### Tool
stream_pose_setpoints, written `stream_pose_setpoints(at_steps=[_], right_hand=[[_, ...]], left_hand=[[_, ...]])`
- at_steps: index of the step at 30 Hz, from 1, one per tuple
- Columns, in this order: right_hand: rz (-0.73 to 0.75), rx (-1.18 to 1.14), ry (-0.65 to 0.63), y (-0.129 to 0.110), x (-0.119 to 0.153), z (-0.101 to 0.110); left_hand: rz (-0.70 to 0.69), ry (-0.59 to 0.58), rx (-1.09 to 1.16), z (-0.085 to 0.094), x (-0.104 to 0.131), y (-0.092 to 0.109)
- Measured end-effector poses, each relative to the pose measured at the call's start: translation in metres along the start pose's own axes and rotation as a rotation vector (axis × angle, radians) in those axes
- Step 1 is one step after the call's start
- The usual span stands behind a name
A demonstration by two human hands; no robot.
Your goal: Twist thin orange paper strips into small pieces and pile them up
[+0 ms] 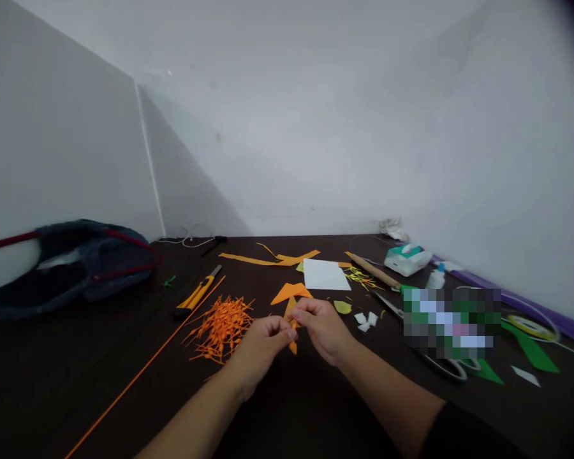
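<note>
Near the middle of the dark table, my left hand (262,347) and my right hand (323,326) meet, fingertips almost touching. Between them is a small pointed orange paper piece (291,308), pinched from both sides; its lower tip shows beneath my fingers, and its middle is hidden by them. Just beyond lies a folded-looking orange paper scrap (291,292). Left of my left hand is a heap of thin orange strands with small thick knots or buds (224,326). A yellow-green paper scrap (343,307) rests to the right of my right hand.
A long orange rod (146,366) and a yellow box cutter (197,294) lie left. White paper (326,275) and orange strips (249,259) lie behind. Rightward are scissors (387,303), a glue bottle (437,276), a tissue pack (406,258) and green paper (536,350). A dark bag (115,271) stands far left.
</note>
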State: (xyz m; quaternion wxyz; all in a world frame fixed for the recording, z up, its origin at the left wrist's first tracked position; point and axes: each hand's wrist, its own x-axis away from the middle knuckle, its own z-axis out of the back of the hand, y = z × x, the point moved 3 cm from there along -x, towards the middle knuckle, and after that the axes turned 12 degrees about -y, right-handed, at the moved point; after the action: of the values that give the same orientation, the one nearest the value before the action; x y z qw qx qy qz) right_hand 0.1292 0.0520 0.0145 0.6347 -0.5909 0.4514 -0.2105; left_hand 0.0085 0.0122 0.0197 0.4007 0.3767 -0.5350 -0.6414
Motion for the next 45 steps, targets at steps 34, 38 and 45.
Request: stream_pose_setpoints(at_steps=[34, 38, 45], right_hand=[[-0.064, 0.083, -0.054, 0.011, -0.009, 0.005], [-0.081, 0.149, -0.053, 0.01, -0.009, 0.007], [-0.073, 0.455, 0.096, 0.005, -0.01, 0.009]], left_hand=[[0.072, 0.035, -0.257, 0.01, 0.0, -0.007], [0.069, 0.033, -0.25, 0.012, 0.001, -0.005], [0.066, 0.036, -0.448, 0.011, 0.002, -0.002]])
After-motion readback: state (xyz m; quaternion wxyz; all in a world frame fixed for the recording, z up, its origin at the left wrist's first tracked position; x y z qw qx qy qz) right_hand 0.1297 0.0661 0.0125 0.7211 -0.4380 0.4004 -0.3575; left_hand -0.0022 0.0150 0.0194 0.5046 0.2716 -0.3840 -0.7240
